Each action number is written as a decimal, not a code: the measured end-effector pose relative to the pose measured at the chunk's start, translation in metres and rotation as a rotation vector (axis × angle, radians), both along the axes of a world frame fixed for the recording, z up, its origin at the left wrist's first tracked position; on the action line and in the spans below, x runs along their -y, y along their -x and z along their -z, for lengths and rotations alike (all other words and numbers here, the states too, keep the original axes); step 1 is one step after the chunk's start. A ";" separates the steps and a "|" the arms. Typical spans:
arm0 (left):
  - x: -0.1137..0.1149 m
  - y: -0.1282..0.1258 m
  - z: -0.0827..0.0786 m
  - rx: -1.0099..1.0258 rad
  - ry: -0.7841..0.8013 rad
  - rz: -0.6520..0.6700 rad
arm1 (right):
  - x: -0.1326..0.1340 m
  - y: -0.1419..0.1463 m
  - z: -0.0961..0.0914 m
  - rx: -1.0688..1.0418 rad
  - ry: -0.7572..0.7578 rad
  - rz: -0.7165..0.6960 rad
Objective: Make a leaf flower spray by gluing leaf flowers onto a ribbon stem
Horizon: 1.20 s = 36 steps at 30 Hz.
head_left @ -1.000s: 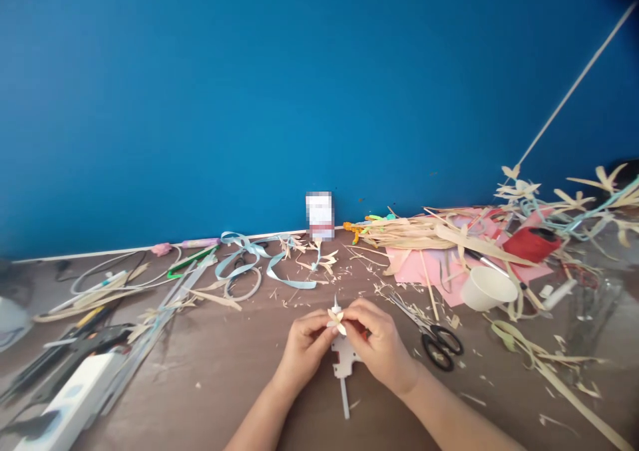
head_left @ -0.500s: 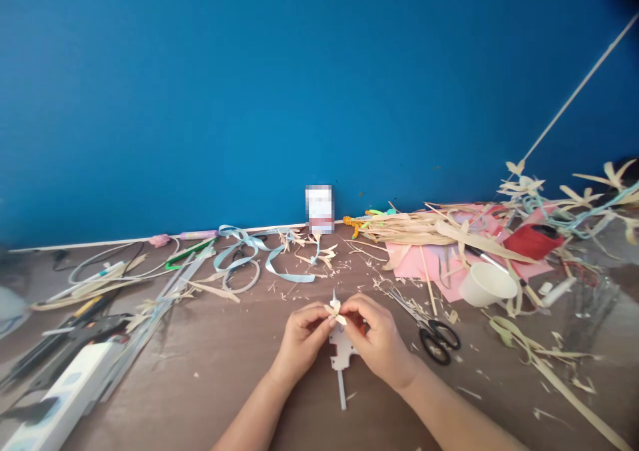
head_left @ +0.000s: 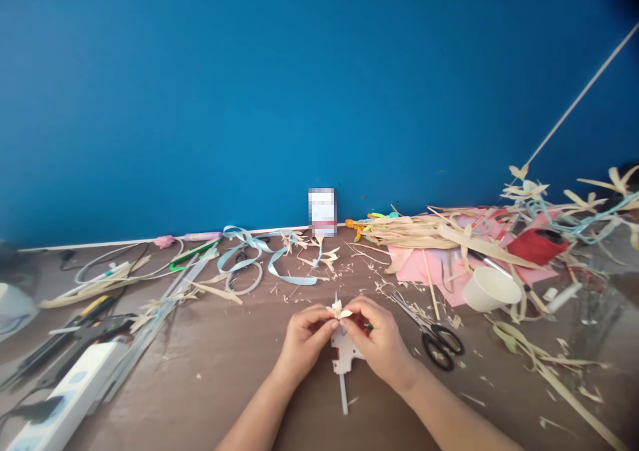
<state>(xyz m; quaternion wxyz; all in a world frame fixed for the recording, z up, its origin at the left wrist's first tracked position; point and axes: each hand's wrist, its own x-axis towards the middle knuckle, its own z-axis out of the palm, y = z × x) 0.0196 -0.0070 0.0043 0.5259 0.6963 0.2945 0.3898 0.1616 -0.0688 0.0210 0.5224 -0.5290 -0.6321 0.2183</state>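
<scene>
My left hand (head_left: pixel 303 340) and my right hand (head_left: pixel 381 342) meet at the middle of a brown table (head_left: pixel 229 384). Both pinch a small cream leaf-strip flower (head_left: pixel 339 311) between their fingertips, fingers curled closed around it. Just under the hands lies a white glue gun (head_left: pixel 342 361) with its cord running toward me. Black-handled scissors (head_left: pixel 435 342) lie right of my right hand.
A blue wall rises behind the table. On the right are a pink sheet (head_left: pixel 439 271), dried leaf strips (head_left: pixel 439 231), a white paper cup (head_left: pixel 489 290) and a red spool (head_left: pixel 536 246). Light blue ribbon (head_left: pixel 269 255) lies at the back; tools and a white box (head_left: pixel 74 391) at the left.
The small flower has been turned slightly between the fingertips; both hands stay in the same spot. The view has shifted a little.
</scene>
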 end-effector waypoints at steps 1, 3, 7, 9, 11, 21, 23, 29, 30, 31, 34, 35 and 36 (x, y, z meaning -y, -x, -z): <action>0.000 0.000 0.000 -0.002 -0.010 0.001 | 0.000 0.000 0.000 -0.003 0.002 0.002; 0.000 0.000 0.000 -0.015 -0.029 0.005 | -0.001 0.000 0.001 -0.005 0.001 0.008; -0.001 0.000 0.001 -0.054 -0.070 0.010 | -0.001 0.001 0.001 -0.002 -0.002 0.020; -0.002 0.000 0.001 -0.064 -0.082 0.003 | -0.001 0.001 0.000 -0.005 0.003 0.017; -0.002 0.000 0.001 -0.068 -0.085 -0.005 | -0.001 0.001 0.000 -0.006 0.009 0.012; -0.001 0.001 0.000 -0.045 -0.093 -0.011 | -0.001 0.002 0.000 0.000 -0.011 0.019; -0.001 0.000 0.000 -0.039 -0.099 -0.017 | -0.001 0.002 -0.001 -0.004 -0.012 0.012; -0.001 0.000 0.001 -0.038 -0.106 -0.033 | -0.001 0.002 0.000 -0.016 -0.016 0.003; -0.001 0.000 0.001 -0.039 -0.106 -0.035 | -0.001 0.001 0.001 -0.014 -0.015 0.002; 0.000 -0.001 0.001 -0.038 -0.106 -0.036 | -0.001 0.001 0.001 -0.012 -0.013 0.002; 0.000 -0.001 -0.001 -0.029 -0.105 -0.037 | -0.001 0.001 0.000 -0.005 -0.007 0.004; 0.000 -0.001 -0.001 -0.029 -0.102 -0.037 | -0.001 0.001 0.000 -0.003 -0.006 0.007; 0.000 -0.001 -0.002 -0.031 -0.100 -0.036 | -0.001 0.002 -0.001 -0.001 -0.005 0.011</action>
